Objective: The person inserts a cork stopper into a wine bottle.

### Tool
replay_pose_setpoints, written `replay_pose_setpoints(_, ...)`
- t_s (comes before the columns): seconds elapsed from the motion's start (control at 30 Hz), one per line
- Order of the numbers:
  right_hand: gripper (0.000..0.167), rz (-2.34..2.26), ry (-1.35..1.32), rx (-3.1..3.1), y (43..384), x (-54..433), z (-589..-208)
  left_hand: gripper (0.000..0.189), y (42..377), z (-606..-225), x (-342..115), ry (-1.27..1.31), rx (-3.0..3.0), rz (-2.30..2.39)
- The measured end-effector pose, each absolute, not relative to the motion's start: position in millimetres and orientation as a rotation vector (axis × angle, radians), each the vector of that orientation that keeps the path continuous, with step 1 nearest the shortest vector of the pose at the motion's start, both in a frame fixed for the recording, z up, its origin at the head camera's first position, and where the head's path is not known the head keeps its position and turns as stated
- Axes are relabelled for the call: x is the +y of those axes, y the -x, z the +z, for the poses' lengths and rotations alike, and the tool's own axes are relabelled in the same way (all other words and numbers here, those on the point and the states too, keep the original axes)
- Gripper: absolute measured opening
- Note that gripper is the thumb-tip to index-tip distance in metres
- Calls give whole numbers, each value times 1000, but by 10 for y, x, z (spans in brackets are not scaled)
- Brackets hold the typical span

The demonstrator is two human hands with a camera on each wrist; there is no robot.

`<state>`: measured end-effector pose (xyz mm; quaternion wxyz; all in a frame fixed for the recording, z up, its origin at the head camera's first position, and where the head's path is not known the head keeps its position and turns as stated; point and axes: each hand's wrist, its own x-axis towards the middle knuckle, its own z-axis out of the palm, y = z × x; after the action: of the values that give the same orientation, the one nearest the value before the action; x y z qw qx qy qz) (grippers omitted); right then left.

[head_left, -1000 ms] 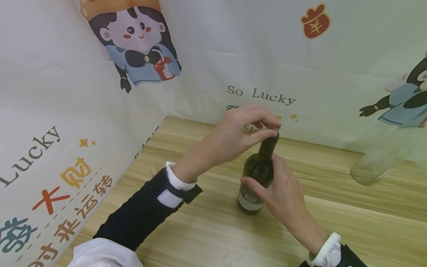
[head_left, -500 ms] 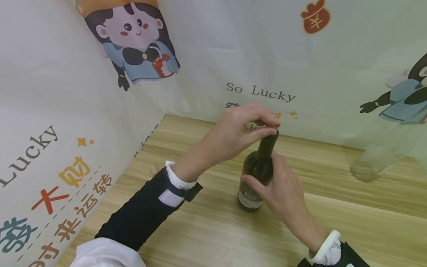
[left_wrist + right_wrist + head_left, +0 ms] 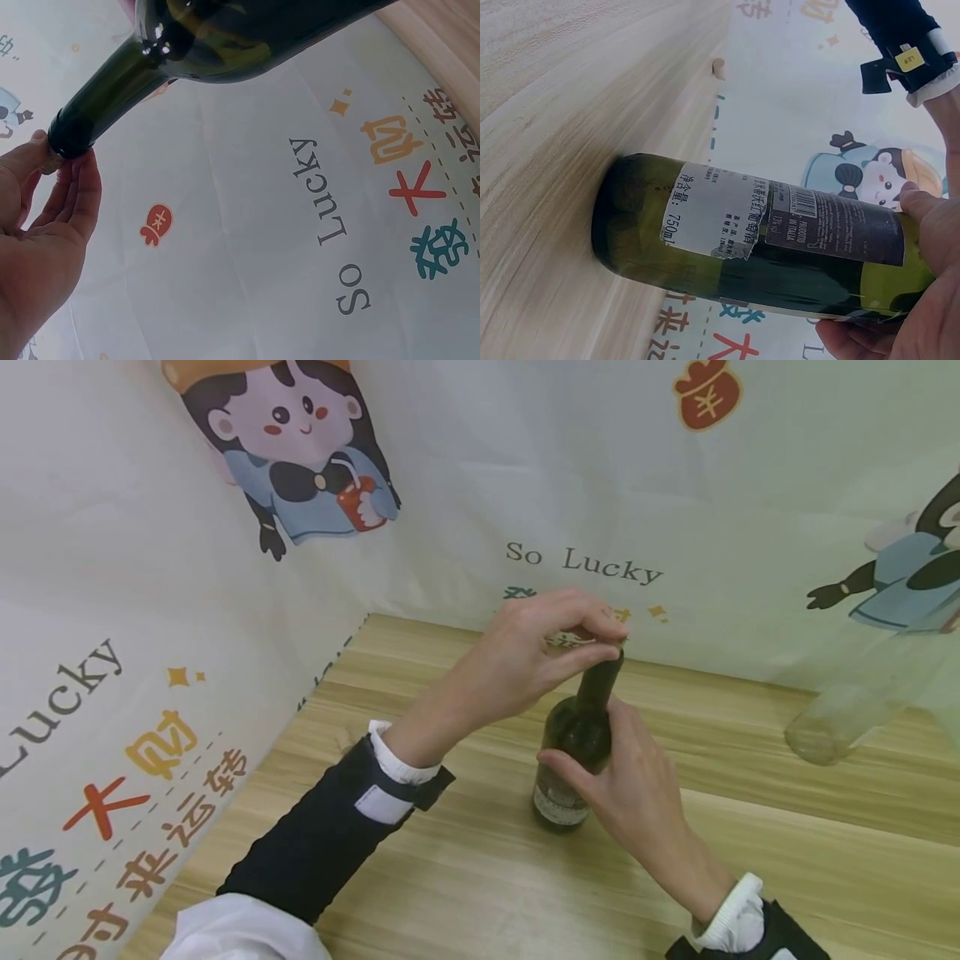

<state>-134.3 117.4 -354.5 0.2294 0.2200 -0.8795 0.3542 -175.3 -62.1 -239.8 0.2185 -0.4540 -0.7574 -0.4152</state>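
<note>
A dark green wine bottle [image 3: 576, 731] stands upright on the wooden table, with white and dark labels around its lower body. My right hand [image 3: 643, 793] grips it at the shoulder, thumb across the near side. In the right wrist view the bottle [image 3: 735, 232] shows its base on the tabletop. Over the mouth, my left hand [image 3: 521, 652] pinches a cork [image 3: 51, 163] between thumb and fingers. The left wrist view shows that cork right at the neck's lip, mostly covered by the fingertips.
A clear glass vessel [image 3: 821, 739] stands on the table [image 3: 795, 868] at the right. A small brown rounded object [image 3: 718, 68] lies at the table's edge in the right wrist view. A printed cloth [image 3: 442, 460] hangs behind and along the left.
The head view has tilted slightly, so everything sits a little higher and further left. Both hands keep the same hold on the bottle and the cork.
</note>
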Motion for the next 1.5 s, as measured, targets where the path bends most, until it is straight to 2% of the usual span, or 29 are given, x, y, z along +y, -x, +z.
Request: replay_pose_setpoints(1.5,75,979,-621,-2409,1347,1142,-3554,16,1694,-2420,-619,1225,-2163,-1230)
